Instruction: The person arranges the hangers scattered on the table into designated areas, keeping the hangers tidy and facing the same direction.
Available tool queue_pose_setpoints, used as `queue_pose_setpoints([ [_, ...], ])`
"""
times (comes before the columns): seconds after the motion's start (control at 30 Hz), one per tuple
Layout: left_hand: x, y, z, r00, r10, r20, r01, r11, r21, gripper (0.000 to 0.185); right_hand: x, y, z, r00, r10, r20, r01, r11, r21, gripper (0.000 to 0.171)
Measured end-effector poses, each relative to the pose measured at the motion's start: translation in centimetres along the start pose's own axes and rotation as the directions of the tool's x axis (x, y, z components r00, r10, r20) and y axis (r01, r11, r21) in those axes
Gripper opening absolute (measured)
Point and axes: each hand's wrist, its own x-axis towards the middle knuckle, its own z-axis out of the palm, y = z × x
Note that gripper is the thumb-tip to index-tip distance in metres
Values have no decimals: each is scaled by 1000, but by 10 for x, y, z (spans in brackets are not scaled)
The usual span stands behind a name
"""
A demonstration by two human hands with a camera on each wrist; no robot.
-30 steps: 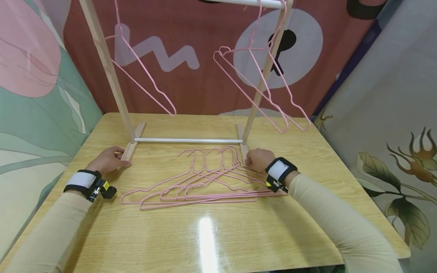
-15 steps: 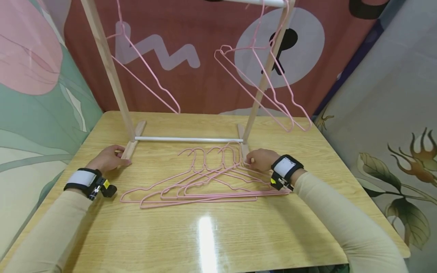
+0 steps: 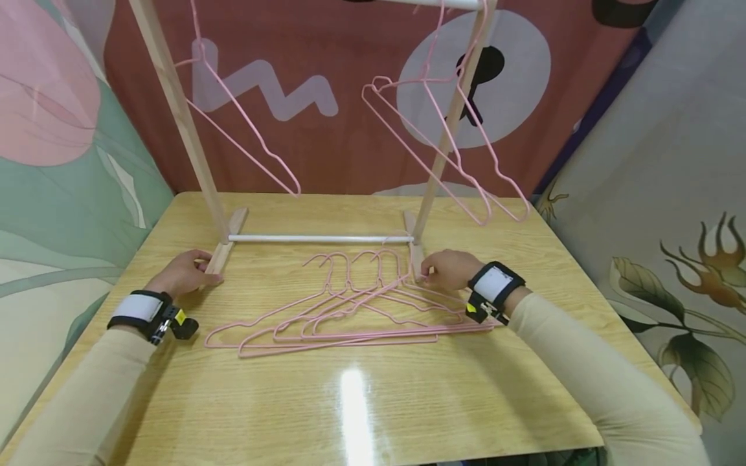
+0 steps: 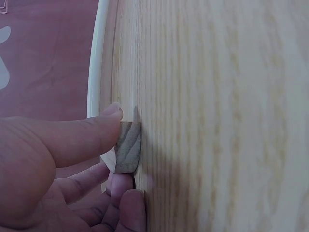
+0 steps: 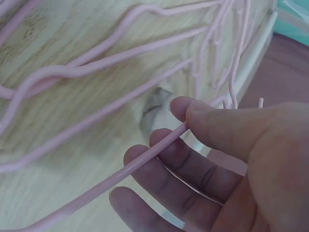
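Several pink wire hangers [image 3: 344, 310] lie in a loose pile on the wooden table [image 3: 361, 401], hooks toward the rack. My right hand [image 3: 445, 268] sits at the pile's right side and pinches one hanger's wire [image 5: 145, 157] between thumb and fingers. My left hand [image 3: 183, 272] grips the end of the rack's left wooden foot [image 3: 224, 249]; in the left wrist view the thumb [image 4: 72, 137] presses on the foot's end [image 4: 128, 147]. Three more pink hangers [image 3: 449, 142] hang from the rack's top bar.
The wooden rack has two slanted posts [image 3: 175, 116] and a white crossbar [image 3: 320, 239] low between its feet. Patterned cloth walls [image 3: 52, 129] close in the table on the left, back and right. The table's near half [image 3: 350, 414] lies between my forearms.
My right hand has shifted slightly right and up along the hanger wire, and the hanging hangers have swayed a little. The left hand has stayed on the rack's foot.
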Motion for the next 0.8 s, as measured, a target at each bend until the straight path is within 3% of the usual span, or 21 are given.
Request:
queue_pose_setpoints([
  [0.23, 1, -2, 0, 1000, 5, -3, -5, 1000, -12, 70, -15, -15, -21, 997, -46, -63, 45, 999, -14, 6],
  [0.5, 0, -2, 1, 1000, 5, -2, -5, 1000, -8, 70, -29, -26, -40, 976, -130, -173, 131, 991, -6, 5],
  [0.8, -1, -2, 0, 1000, 17, -6, -17, 1000, -3, 70, -38, -37, -53, 970, -151, -191, 156, 988, 13, 27],
])
